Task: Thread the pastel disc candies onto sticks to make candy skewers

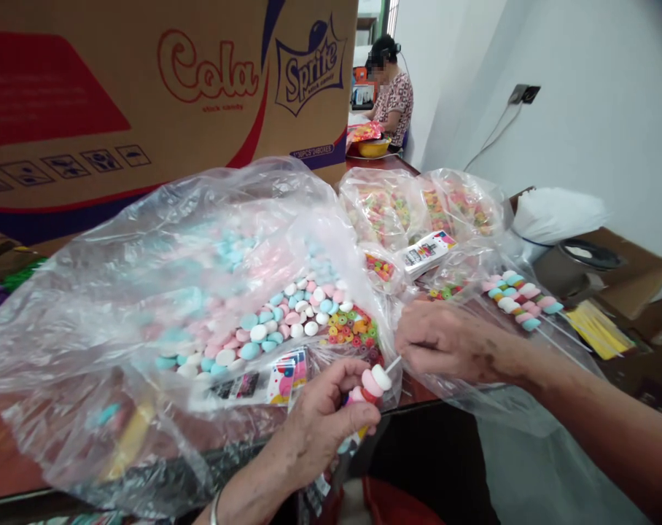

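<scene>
Left hand (323,419) grips candy skewer (372,382), near edge of candy bag (287,191); right hand (437,340), right of bag, pinches the white stick (393,364).

The stacked pink-and-white rounded candies (375,380) look matt and smooth to me from here, their thin white stick (393,364) smooth too. I see glossy, crinkled film on the large clear plastic bag (123,251) — matt board on the big brown cardboard box (222,18) — and shiny metal on the thin silver bangle (213,508).
</scene>
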`<state>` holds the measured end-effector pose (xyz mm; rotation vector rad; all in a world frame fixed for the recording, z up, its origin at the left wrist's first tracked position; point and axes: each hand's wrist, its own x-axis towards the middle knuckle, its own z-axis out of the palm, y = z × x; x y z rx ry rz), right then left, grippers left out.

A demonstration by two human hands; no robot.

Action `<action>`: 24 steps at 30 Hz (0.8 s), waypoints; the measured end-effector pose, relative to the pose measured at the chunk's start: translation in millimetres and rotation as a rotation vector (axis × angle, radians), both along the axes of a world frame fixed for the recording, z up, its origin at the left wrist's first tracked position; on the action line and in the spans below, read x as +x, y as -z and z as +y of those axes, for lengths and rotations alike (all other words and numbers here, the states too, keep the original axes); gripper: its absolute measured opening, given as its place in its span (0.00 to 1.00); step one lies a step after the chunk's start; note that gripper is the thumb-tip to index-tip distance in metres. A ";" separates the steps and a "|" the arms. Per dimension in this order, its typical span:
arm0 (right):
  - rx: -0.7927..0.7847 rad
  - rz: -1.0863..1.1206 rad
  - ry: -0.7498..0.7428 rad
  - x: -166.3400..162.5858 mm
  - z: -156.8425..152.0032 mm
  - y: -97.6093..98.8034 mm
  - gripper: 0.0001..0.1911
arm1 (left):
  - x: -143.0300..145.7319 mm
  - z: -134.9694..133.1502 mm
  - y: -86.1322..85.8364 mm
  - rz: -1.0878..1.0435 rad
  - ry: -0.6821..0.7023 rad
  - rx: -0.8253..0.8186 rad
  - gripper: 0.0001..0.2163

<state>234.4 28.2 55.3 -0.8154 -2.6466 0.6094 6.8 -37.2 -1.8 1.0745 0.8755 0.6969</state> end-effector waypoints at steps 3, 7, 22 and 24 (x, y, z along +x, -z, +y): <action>-0.030 0.026 -0.030 -3.7 -0.7 6.6 0.12 | 7.2 -7.2 3.6 -0.087 -0.064 -0.093 0.20; -0.107 0.073 -0.036 1.6 -1.0 5.7 0.11 | -3.5 -17.8 -8.4 -0.058 -0.032 -0.108 0.23; 0.015 0.097 -0.114 3.7 1.2 -0.3 0.11 | -36.7 -17.5 -10.7 0.149 0.232 -0.255 0.21; 0.047 0.110 -0.161 1.1 2.6 1.1 0.11 | -36.7 -13.2 -9.7 0.132 0.241 -0.286 0.22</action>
